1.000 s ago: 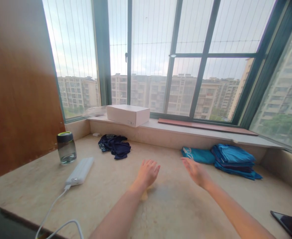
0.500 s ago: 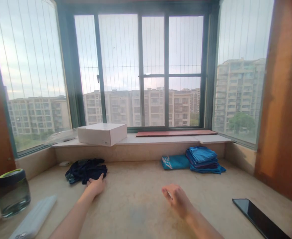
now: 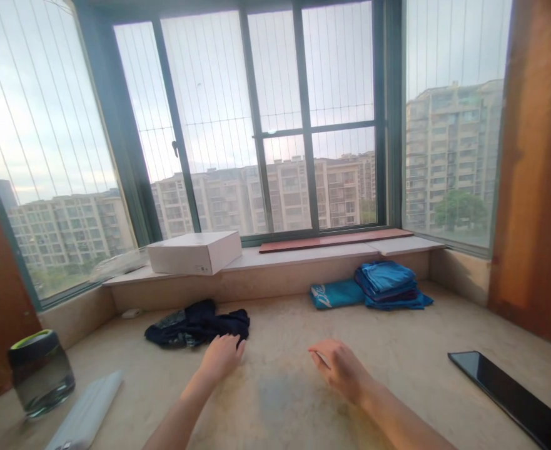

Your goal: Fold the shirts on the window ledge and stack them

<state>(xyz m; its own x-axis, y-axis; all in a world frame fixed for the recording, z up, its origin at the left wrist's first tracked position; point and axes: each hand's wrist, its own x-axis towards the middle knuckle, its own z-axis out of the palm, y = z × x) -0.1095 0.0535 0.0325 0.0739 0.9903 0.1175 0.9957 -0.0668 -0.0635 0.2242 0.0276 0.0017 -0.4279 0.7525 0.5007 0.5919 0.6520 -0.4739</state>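
A crumpled dark navy garment (image 3: 195, 325) with a patterned grey patch lies on the stone ledge (image 3: 275, 375), left of the middle. My left hand (image 3: 221, 357) is closed on the near right edge of this cloth, its fingertips partly hidden in the folds. Opposite it, my right hand (image 3: 338, 367) hovers low over the ledge with its fingers curled in toward the thumb, and nothing shows between them. Beyond the right hand, a stack of folded blue clothes (image 3: 388, 285) rests beside a flat teal folded garment (image 3: 336, 295).
At left stand a dark-tinted jar (image 3: 43, 375) and a long white object (image 3: 87, 409). A black phone-like slab (image 3: 510, 397) lies at right. On the raised sill sit a white box (image 3: 193, 253) and a reddish board (image 3: 336, 240). A small white item (image 3: 132, 313) lies behind the garment.
My left hand has moved right, dragging the dark garment with it and stretching it out sideways. The right hand stays nearly where it was. The camera view has tilted slightly.
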